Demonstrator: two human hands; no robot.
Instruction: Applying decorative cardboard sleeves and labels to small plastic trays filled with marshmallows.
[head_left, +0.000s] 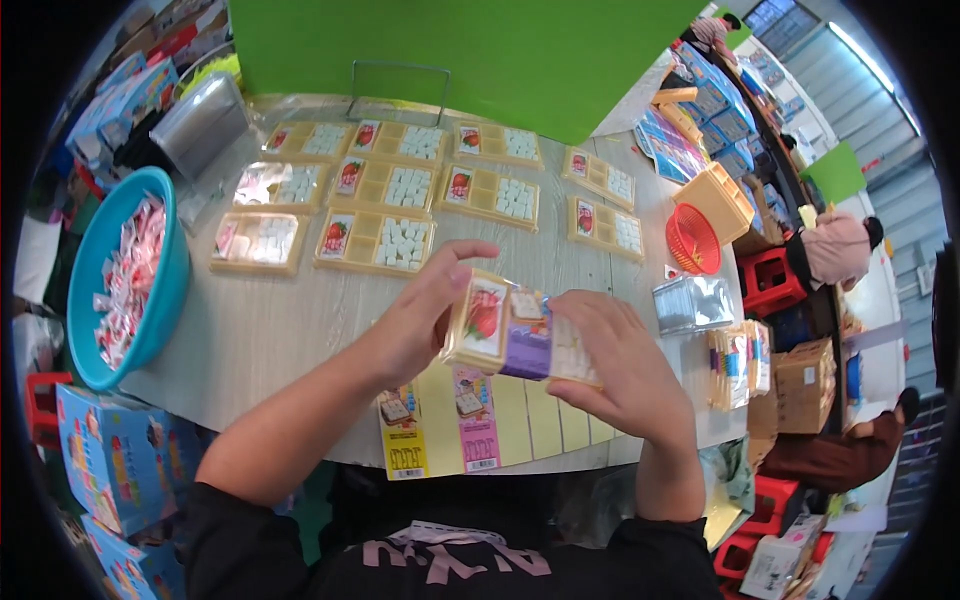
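Observation:
Above the near edge of the table, a pale yellow tray pack point(484, 325) is tilted between my two hands. It has a strawberry picture at its left end, a purple paper band point(528, 345) round the middle and white pieces at the right. My left hand point(425, 310) holds the left end, with its index finger raised off the pack. My right hand point(625, 365) grips the right end, fingers over the top and thumb along the near side. Below the pack lie a yellow card strip point(403, 440), a pink one point(477, 425) and several cream strips point(545, 420).
Several similar trays point(375, 240) of white cubes stand in rows farther back. At left is a blue basin point(165, 290) of small wrapped packets. A red basket point(692, 240), clear plastic covers point(690, 303) and stacked packs point(735, 365) occupy the right side. A green panel point(450, 60) borders the back.

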